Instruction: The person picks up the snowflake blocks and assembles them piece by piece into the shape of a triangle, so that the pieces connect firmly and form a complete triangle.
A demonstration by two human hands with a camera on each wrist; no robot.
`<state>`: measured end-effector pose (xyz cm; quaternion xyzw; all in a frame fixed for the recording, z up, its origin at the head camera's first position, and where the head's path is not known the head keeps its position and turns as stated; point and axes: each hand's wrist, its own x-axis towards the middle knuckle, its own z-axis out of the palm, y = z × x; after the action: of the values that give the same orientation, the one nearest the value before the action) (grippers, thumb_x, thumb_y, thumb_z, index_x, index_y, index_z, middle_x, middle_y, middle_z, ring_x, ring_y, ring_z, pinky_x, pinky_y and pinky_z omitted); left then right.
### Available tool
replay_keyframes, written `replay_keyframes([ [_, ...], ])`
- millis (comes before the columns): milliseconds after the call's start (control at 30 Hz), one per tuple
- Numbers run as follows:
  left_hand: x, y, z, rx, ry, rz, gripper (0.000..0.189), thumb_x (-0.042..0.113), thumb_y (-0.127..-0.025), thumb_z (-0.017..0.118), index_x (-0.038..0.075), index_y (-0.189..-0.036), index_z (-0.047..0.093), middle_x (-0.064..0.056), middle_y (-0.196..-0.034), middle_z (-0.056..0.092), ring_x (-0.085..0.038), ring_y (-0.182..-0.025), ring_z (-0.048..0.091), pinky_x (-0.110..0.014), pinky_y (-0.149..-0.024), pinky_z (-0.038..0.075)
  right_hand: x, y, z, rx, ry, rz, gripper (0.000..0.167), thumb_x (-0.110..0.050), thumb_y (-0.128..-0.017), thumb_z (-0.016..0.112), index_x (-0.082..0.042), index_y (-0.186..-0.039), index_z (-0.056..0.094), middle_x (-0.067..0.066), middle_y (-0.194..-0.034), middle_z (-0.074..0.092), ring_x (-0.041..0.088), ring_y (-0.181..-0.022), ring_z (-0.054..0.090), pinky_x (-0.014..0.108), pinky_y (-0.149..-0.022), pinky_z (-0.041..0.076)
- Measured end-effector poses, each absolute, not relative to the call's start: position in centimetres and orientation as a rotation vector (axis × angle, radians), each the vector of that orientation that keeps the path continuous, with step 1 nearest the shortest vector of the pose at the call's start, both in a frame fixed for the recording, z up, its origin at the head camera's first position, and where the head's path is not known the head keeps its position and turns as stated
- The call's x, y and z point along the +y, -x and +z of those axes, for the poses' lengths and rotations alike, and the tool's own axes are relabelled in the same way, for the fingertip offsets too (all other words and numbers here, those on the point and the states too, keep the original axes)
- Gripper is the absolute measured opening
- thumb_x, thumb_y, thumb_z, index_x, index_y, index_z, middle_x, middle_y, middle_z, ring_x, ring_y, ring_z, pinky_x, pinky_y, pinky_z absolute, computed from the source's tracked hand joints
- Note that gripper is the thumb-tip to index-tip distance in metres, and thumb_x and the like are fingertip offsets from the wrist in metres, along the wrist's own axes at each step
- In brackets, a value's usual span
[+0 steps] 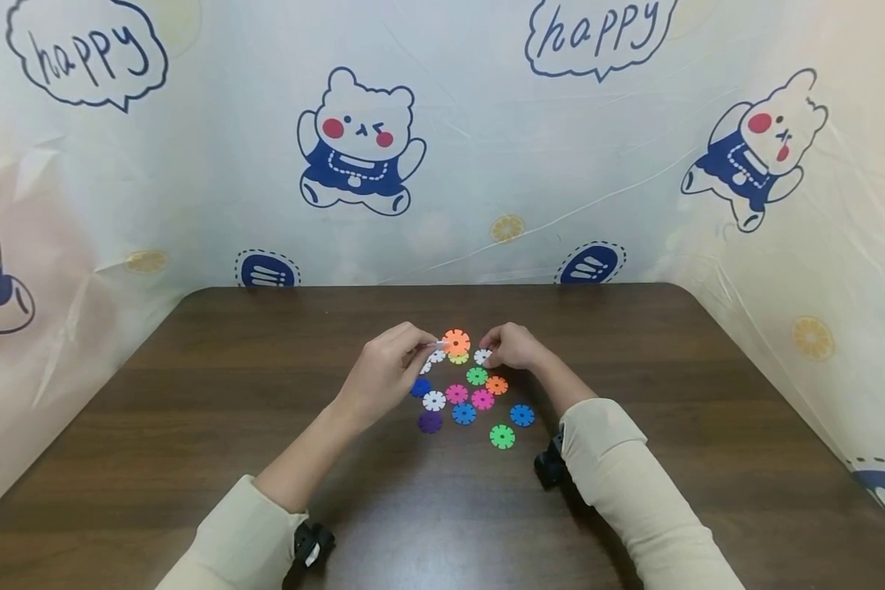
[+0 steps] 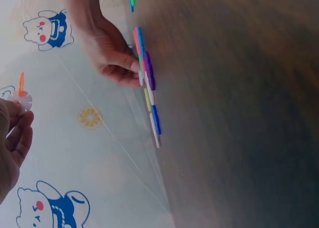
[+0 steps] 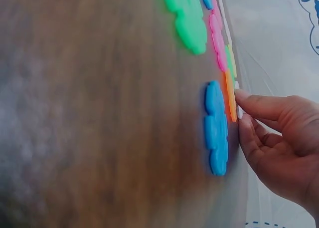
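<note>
My left hand (image 1: 389, 365) is raised over the far middle of the table, where its thumb and fingers pinch a white notched disc (image 2: 24, 104). An orange notched disc (image 1: 456, 342) is slotted edge-on into that white one, as the left wrist view shows. At the right of the scattered pieces, my right hand (image 1: 518, 347) pinches another white notched disc (image 1: 482, 357) by its edges, low at the tabletop. Close by lie a green disc (image 1: 477, 376), a second orange disc (image 1: 496, 385) and a yellow-green disc (image 1: 459, 358), the last partly covered by the raised orange one.
Several more notched discs lie flat nearer me: pink (image 1: 456, 394), blue (image 1: 522, 415), purple (image 1: 430, 422), white (image 1: 434, 401) and green (image 1: 502, 437). They sit on a brown wooden table (image 1: 192, 426). A printed sheet (image 1: 479, 147) hangs behind the far edge.
</note>
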<state>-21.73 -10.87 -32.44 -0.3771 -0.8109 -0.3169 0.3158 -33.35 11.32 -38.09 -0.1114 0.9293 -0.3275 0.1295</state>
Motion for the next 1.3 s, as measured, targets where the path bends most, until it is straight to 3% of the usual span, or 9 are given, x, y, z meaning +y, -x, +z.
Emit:
replay_keyframes([
  [200,-11.0,21.7,-32.5,-2.135,0.994,-0.834,0.014,-0.002,-0.077,0.072,0.001,-0.089,0.065,-0.003,-0.08,0.06,-0.009,-0.066,0.048,-0.018,-0.057,0.047,11.5,33.2,-38.1,2.769,0.388,-0.953,0.026,-0.007,-0.078,0.074,-0.007,-0.101,0.064,0.007,-0.09,0.056,0.023,-0.084,0.051,0.031,-0.073,0.046],
  [433,-11.4,21.8,-32.7,-2.146,0.983,-0.825,0.013,-0.003,-0.078,0.07,0.002,-0.088,0.065,-0.002,-0.079,0.06,-0.009,-0.065,0.047,-0.018,-0.056,0.045,12.7,32.6,-38.0,2.794,0.355,-1.122,0.017,-0.007,-0.084,0.068,-0.008,-0.1,0.069,0.007,-0.091,0.061,0.021,-0.08,0.055,0.029,-0.068,0.05],
  [600,-11.6,21.7,-32.8,-2.181,0.967,-0.855,0.011,-0.002,-0.079,0.07,0.002,-0.088,0.065,-0.002,-0.079,0.06,-0.009,-0.065,0.047,-0.018,-0.055,0.045,12.9,30.2,-36.7,2.74,0.364,-1.481,0.018,-0.012,-0.086,0.066,-0.006,-0.103,0.07,0.009,-0.098,0.065,0.022,-0.082,0.061,0.031,-0.072,0.053],
  [733,-11.6,21.7,-32.9,-2.204,0.959,-0.876,0.01,-0.002,-0.08,0.068,0.002,-0.088,0.065,-0.002,-0.08,0.06,-0.009,-0.066,0.049,-0.018,-0.057,0.047,12.6,27.5,-35.1,2.623,0.435,-1.799,0.021,-0.011,-0.085,0.067,0.0,-0.104,0.068,0.014,-0.097,0.067,0.031,-0.086,0.063,0.039,-0.077,0.053],
  [867,-11.6,21.7,-32.9,-2.215,0.949,-0.906,0.009,-0.002,-0.081,0.068,0.002,-0.088,0.065,-0.002,-0.08,0.06,-0.008,-0.067,0.05,-0.018,-0.059,0.049,12.3,25.3,-34.1,2.546,0.519,-1.957,0.021,-0.009,-0.085,0.067,0.003,-0.103,0.067,0.014,-0.093,0.067,0.037,-0.087,0.062,0.034,-0.077,0.054],
  [1000,-11.5,21.7,-32.9,-2.209,0.952,-0.935,0.01,-0.003,-0.079,0.069,0.002,-0.087,0.065,-0.001,-0.079,0.06,-0.008,-0.066,0.051,-0.018,-0.06,0.05,12.2,24.0,-33.8,2.493,0.563,-2.059,0.02,-0.008,-0.085,0.067,0.004,-0.101,0.067,0.014,-0.091,0.066,0.033,-0.083,0.062,0.027,-0.073,0.054],
  [1133,-11.1,21.6,-33.0,-2.214,0.948,-0.98,0.01,-0.003,-0.079,0.069,0.002,-0.087,0.065,-0.001,-0.079,0.06,-0.008,-0.067,0.053,-0.018,-0.06,0.05,12.2,23.2,-33.9,2.429,0.606,-2.173,0.02,-0.007,-0.084,0.067,0.005,-0.1,0.067,0.013,-0.09,0.066,0.034,-0.082,0.061,0.026,-0.072,0.054],
  [1300,-10.9,21.4,-33.0,-2.231,0.926,-1.063,0.009,-0.003,-0.08,0.069,0.002,-0.086,0.066,-0.001,-0.078,0.06,-0.008,-0.066,0.052,-0.02,-0.059,0.051,12.2,22.5,-34.0,2.424,0.688,-2.218,0.019,-0.005,-0.083,0.067,0.007,-0.098,0.067,0.014,-0.089,0.066,0.026,-0.078,0.061,0.029,-0.072,0.054],
])
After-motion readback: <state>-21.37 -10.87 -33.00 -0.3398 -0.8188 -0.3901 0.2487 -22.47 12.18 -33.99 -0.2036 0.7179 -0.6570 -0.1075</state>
